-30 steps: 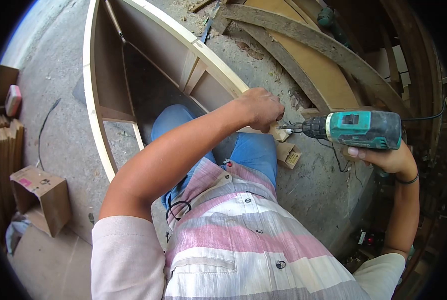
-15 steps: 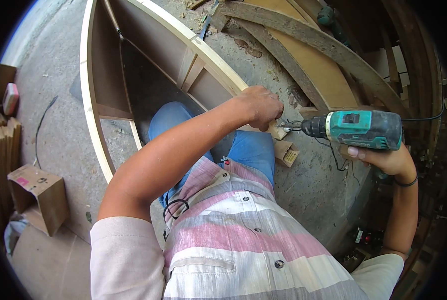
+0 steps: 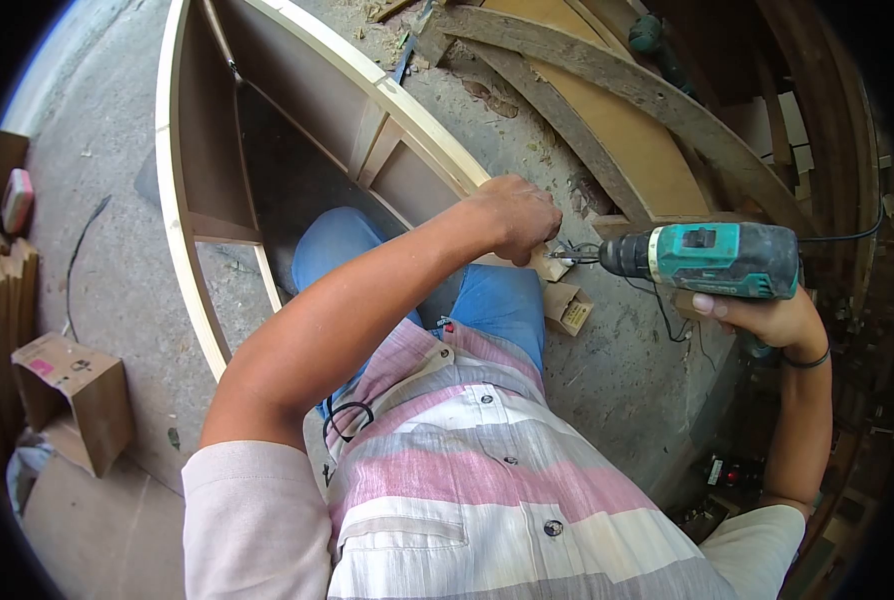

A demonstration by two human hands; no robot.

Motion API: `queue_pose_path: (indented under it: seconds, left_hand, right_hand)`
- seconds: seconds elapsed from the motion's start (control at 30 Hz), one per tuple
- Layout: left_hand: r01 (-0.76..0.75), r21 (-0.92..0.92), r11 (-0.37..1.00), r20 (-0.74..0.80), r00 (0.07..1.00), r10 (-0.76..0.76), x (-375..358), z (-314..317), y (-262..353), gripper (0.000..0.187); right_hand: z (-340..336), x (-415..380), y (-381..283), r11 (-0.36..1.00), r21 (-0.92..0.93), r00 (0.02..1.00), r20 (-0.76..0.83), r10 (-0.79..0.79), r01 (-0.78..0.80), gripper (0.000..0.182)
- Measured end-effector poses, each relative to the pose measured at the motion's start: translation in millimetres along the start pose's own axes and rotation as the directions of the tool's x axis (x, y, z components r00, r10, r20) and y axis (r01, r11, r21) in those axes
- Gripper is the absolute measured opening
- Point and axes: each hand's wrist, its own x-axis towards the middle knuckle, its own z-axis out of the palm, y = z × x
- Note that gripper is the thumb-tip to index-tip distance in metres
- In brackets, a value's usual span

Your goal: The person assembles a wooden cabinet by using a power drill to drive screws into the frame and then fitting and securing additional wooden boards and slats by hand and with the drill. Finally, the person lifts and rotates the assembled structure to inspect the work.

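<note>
My right hand [image 3: 767, 318] is wrapped round the handle of a teal and black power drill [image 3: 707, 260], which points left. The drill's bit reaches the end of a pale wooden frame [image 3: 437, 142]. At that same end my left hand [image 3: 519, 218] is closed on the wood, its fingertips bent down and partly hidden. The curved frame has brown panels on its inner side and runs from the upper left down to my hands, with my knees inside it.
A small open cardboard box [image 3: 568, 308] lies under the frame's end. Old curved boards [image 3: 607, 70] lean at the upper right. Another cardboard box [image 3: 75, 400] stands at the left on the concrete floor, near stacked wood strips [image 3: 5, 300]. A cable trails right of the drill.
The view has shifted slightly. Both hands and the drill keep nearly the same places at the frame's end.
</note>
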Motion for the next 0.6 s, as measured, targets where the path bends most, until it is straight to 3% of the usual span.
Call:
queue_pose_path:
  seconds: [0.27,0.37,0.6]
  left_hand:
    - [-0.028,-0.005,1.0,-0.057,0.998,0.028,-5,1,0,0.026]
    - [-0.02,0.052,0.998,-0.069,0.997,0.024,-7,5,-1,0.037]
    - [-0.078,0.111,0.991,-0.193,0.976,0.098,-11,12,-4,0.026]
  right_hand:
    - [-2,1,3,1.0,-0.017,1.0,0.0,0.003,-0.003,0.03]
    - [2,0,1,1.0,-0.015,1.0,-0.019,-0.011,0.01,0.03]
    - [2,0,1,0.999,0.04,1.0,-0.008,0.011,-0.011,0.029]
